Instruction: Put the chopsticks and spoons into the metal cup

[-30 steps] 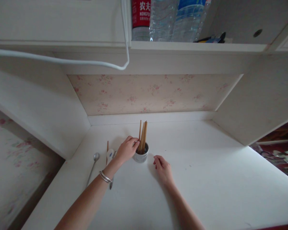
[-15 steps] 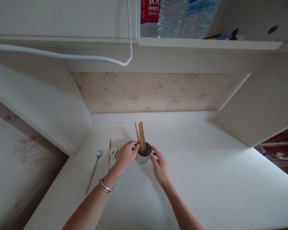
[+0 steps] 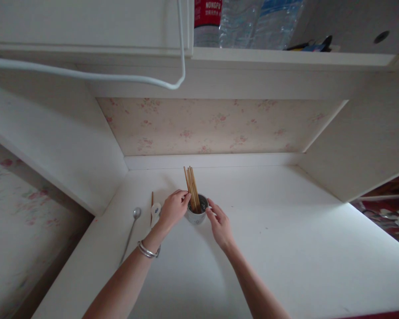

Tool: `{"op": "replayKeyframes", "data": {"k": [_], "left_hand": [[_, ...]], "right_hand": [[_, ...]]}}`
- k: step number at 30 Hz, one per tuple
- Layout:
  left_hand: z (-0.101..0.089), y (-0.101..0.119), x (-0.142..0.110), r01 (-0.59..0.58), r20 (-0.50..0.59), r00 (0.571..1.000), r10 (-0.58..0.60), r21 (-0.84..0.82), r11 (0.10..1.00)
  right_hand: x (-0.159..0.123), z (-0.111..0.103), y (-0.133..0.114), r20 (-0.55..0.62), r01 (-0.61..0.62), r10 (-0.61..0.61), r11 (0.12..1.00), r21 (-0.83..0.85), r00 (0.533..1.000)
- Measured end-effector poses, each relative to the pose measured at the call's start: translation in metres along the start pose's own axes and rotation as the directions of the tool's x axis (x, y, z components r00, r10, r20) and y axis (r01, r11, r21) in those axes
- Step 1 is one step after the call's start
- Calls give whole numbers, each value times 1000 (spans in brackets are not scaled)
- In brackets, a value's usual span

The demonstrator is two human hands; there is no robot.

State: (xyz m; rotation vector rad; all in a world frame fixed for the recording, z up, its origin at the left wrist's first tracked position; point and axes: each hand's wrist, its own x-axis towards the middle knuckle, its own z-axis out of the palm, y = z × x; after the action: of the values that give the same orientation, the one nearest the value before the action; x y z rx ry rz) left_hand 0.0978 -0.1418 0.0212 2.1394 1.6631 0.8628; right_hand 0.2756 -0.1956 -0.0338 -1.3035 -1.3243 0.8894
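Several wooden chopsticks (image 3: 193, 188) stand in a grey-white holder cup (image 3: 196, 219), bunched together and leaning to the left. At the cup's left rim, my left hand (image 3: 174, 209) pinches a chopstick at the near side of the bunch. My right hand (image 3: 222, 227) grips the cup's right rim between thumb and fingers. Left of my left hand lies a white spoon (image 3: 155, 211) with a blue mark, partly hidden by the hand. Beside it is a single chopstick (image 3: 152, 199). Farther left, a long-handled metal spoon (image 3: 131, 231) lies on the white tabletop (image 3: 272, 266).
White side panels (image 3: 346, 133) and a floral back wall (image 3: 219, 128) enclose the tabletop. A white cable or bar (image 3: 113, 78) hangs in front at upper left. Overhead, an open shelf (image 3: 286, 56) holds plastic bottles (image 3: 239, 24).
The chopsticks now lean farther left, and the outer one is closer to the bunch. The cup shows tilted slightly differently, with both hands still at it.
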Motion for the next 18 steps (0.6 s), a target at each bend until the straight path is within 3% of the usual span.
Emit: {"op": "replayKeyframes", "data": {"k": [18], "left_hand": [[0, 1, -5, 9, -19, 1000, -10, -24, 1000]], "right_hand": [[-3, 0, 2, 5, 4, -4, 1000, 7, 1000]]}}
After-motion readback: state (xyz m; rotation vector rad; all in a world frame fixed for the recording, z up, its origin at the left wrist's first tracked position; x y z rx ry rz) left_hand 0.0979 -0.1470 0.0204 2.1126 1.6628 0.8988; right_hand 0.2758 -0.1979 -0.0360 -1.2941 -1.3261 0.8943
